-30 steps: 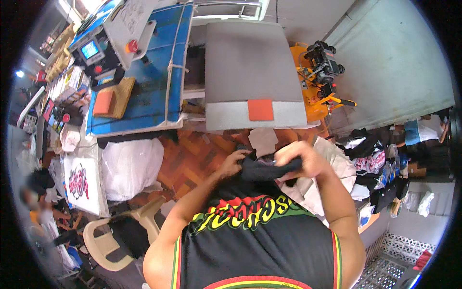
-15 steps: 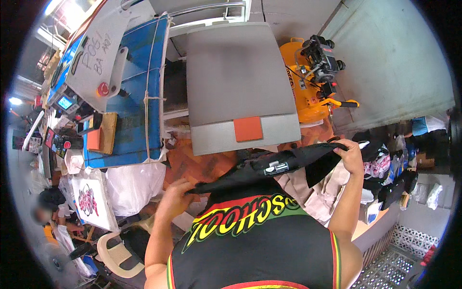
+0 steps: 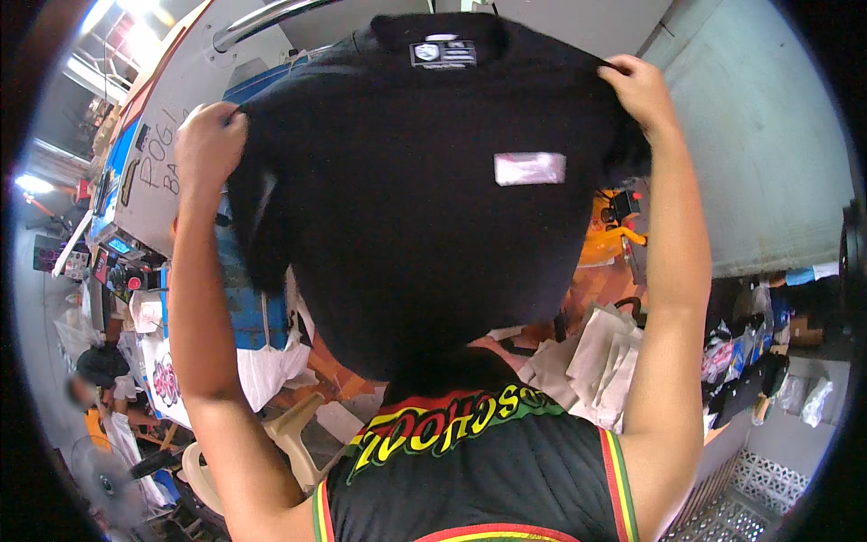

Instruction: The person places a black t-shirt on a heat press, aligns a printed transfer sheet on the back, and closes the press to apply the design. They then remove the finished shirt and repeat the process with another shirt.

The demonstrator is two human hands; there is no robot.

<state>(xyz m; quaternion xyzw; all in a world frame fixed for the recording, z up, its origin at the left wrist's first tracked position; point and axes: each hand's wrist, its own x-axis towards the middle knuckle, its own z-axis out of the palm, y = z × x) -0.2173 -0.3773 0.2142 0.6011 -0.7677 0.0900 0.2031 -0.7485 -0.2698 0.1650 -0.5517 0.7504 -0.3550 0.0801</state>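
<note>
A black T-shirt [image 3: 397, 217] hangs spread out in front of me, raised by both shoulders, its neckline uppermost. My left hand [image 3: 209, 144] is closed on the left shoulder of the shirt, and my right hand [image 3: 639, 92] pinches the right shoulder. Inside the collar sits a printed label [image 3: 442, 54]. A small pale pinkish rectangle [image 3: 530, 169] shows on the upper right of the cloth. The shirt hides most of the flat grey-topped piece behind it.
Beyond the shirt's right side, part of an orange air compressor [image 3: 601, 244] shows. Beige cloth or sheets [image 3: 591, 366] lie below it. To the left are a blue machine [image 3: 248, 312], a beige plastic chair [image 3: 298, 434] and a fan [image 3: 108, 483]. Another person [image 3: 104, 370] is at the far left.
Both hands have risen and moved farther apart. The shirt, bunched into a long fold before, now hangs open and covers the middle of the view.
</note>
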